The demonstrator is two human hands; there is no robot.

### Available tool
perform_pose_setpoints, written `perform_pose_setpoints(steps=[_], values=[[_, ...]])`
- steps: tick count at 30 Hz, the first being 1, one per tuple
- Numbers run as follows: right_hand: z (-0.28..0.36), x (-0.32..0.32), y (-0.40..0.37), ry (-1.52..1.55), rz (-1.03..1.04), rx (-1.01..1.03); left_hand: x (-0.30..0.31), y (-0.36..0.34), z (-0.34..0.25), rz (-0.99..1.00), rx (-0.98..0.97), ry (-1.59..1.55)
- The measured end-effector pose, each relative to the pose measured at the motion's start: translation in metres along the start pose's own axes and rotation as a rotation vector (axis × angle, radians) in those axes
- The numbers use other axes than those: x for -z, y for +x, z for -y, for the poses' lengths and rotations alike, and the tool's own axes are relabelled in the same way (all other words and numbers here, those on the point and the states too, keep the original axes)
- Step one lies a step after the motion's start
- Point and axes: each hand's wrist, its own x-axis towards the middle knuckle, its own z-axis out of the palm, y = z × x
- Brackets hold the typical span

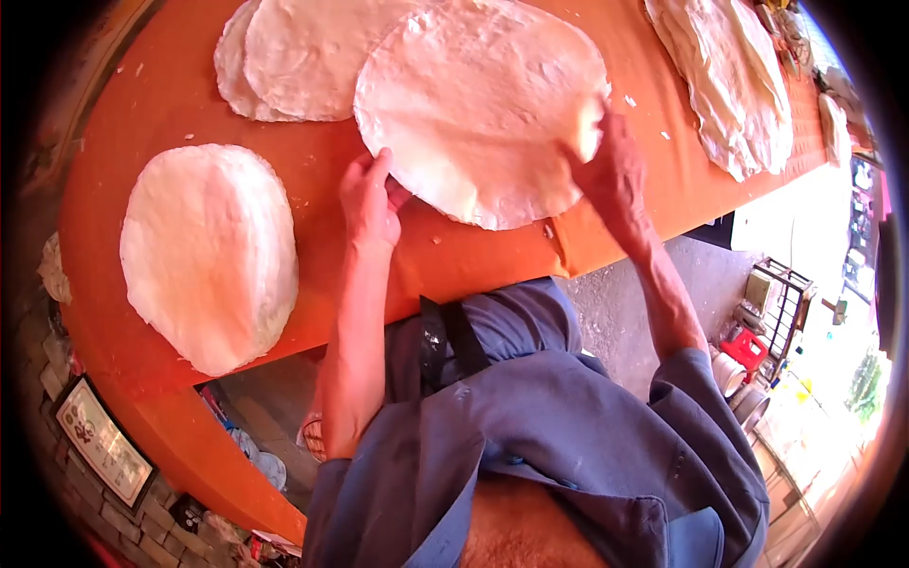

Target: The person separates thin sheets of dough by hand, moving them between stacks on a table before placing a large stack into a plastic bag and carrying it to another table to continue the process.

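Note:
A large round pale sheet [483, 104], thin and floury like flatbread, lies at the top centre on the orange-covered table [331, 189]. My left hand [371, 201] holds its lower left edge, with the thumb on top and the fingers partly under it. At its right edge is my right hand [611, 166], its fingers bent at the rim and partly blurred. Beside it at the upper left, more pale sheets [303, 66] overlap. Further left sits a stack of similar round sheets [204, 256].
Another long pile of pale sheets [729, 85] lies at the table's upper right. Below the table's right side are a black metal rack [784, 303] and a red object [745, 350]. A framed picture [102, 440] stands at the lower left by the brick paving.

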Motion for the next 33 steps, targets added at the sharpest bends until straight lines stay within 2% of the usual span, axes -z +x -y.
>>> perform_pose_setpoints(steps=[1,2,3,4,6,8,10,12,13,14,16,19,24,28,33], values=[[0.031,0.011,-0.002,0.067,0.196,0.008,-0.001,-0.004,0.001,0.082,0.037,-0.053],[0.056,0.010,-0.006,0.214,0.170,0.235,-0.004,-0.008,0.003,0.163,0.071,-0.107],[0.093,0.017,-0.009,0.146,0.203,0.285,-0.013,-0.013,0.001,0.200,0.046,-0.102],[0.105,0.012,-0.009,0.216,0.259,0.368,-0.023,-0.018,-0.005,0.233,0.046,-0.083],[0.114,-0.006,0.000,0.469,0.544,0.231,-0.034,-0.012,-0.007,0.256,0.026,-0.032],[0.105,-0.027,0.012,0.619,0.640,0.067,-0.041,-0.006,-0.007,0.344,0.039,0.015],[0.080,-0.048,0.025,0.759,0.741,-0.102,-0.041,-0.002,-0.007,0.314,0.064,-0.049],[0.054,-0.054,0.039,0.893,0.842,-0.281,-0.030,0.007,-0.011,0.177,-0.056,0.073],[0.041,-0.026,0.052,0.990,0.807,-0.362,-0.023,0.014,-0.014,0.108,-0.119,0.132],[0.028,0.002,0.066,1.088,0.765,-0.441,-0.013,0.027,-0.016,-0.014,-0.264,0.179],[0.000,0.053,0.087,1.213,0.618,-0.528,-0.003,0.043,-0.039,-0.249,-0.308,0.158],[-0.044,0.117,0.100,1.308,0.351,-0.592,0.011,0.068,-0.062,-0.166,-0.138,-0.020],[-0.089,0.175,0.109,1.285,0.054,-0.626,0.008,0.080,-0.065,-0.157,-0.052,-0.268],[-0.109,0.191,0.128,1.213,-0.039,-0.599,-0.002,0.084,-0.073,-0.155,0.011,-0.345],[-0.128,0.200,0.189,1.048,-0.042,-0.481,-0.009,0.090,-0.082,-0.059,-0.015,-0.214]])
